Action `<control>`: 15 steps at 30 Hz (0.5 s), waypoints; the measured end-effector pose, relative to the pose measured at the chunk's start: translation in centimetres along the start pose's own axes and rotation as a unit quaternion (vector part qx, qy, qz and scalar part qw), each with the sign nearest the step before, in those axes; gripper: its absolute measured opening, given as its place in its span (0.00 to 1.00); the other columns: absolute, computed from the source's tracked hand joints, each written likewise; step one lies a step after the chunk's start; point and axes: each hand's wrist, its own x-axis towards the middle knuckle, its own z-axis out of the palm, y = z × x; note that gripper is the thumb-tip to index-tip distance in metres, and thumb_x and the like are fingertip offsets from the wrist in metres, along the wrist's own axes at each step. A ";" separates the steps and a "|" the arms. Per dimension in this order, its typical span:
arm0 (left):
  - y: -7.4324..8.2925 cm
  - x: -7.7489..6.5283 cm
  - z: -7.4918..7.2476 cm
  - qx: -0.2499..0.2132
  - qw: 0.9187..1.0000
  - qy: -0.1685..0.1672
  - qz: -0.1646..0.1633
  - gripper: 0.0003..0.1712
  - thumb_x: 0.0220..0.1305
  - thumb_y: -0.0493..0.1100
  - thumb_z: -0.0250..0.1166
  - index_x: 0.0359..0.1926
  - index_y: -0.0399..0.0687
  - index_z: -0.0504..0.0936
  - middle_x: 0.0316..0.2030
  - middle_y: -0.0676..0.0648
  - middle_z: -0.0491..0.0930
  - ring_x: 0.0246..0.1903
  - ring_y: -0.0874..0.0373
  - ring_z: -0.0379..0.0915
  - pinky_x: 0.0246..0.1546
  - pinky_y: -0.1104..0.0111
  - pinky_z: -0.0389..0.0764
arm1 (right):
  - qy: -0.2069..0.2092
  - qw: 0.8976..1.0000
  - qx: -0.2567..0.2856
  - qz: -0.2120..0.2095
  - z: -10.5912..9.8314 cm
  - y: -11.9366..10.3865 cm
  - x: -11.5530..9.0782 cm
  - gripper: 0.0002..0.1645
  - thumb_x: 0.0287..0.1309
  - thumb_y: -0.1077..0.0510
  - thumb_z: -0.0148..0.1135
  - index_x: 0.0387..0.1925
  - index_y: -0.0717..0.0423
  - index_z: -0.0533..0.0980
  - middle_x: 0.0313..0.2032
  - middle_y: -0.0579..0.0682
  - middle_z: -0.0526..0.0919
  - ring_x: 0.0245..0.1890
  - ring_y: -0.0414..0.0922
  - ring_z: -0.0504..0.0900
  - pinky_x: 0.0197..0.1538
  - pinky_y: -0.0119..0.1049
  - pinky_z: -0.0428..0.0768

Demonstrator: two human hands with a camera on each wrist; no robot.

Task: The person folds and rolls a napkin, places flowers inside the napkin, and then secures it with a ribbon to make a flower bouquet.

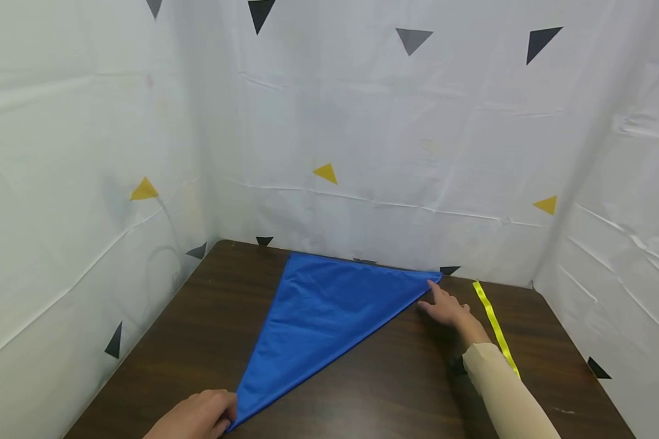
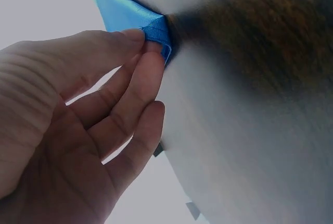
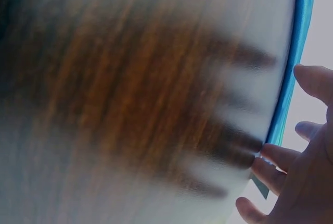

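A blue cloth (image 1: 324,317), folded into a triangle, lies on the dark wooden table. At its near corner is my left hand (image 1: 194,416). The left wrist view shows the thumb and a finger pinching the hemmed tip of the cloth (image 2: 125,13). My right hand (image 1: 447,308) reaches to the far right corner, its index fingertip at the cloth's edge. In the right wrist view, the fingers (image 3: 278,156) are spread and relaxed beside the blue edge (image 3: 294,67), with nothing gripped between them.
A yellow ribbon (image 1: 494,323) lies lengthwise on the table's right side, partly behind the right forearm. White sheeting with black, grey and yellow triangles (image 1: 325,173) surrounds the back and sides of the table (image 1: 198,329).
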 end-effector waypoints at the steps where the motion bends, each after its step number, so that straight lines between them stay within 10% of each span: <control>1: 0.8 -0.4 -0.4 0.000 1.000 0.005 0.001 0.13 0.69 0.32 0.68 0.32 0.54 0.80 0.29 0.56 0.74 0.28 0.63 0.66 0.30 0.64 0.71 | 0.000 1.000 -0.001 0.000 0.0 0.0 0.0 0.51 0.80 0.37 0.52 0.86 0.58 0.44 0.82 0.74 0.52 0.80 0.77 0.53 0.71 0.87 0.45; 15: 1.1 -1.0 -0.3 0.065 0.992 0.066 0.086 0.13 0.65 0.35 0.74 0.33 0.58 0.80 0.31 0.63 0.70 0.29 0.71 0.63 0.29 0.69 0.71 | -0.006 1.000 -0.028 -0.008 -0.1 -0.3 0.0 0.44 0.80 0.36 0.49 0.85 0.53 0.54 0.81 0.73 0.54 0.80 0.78 0.53 0.71 0.88 0.46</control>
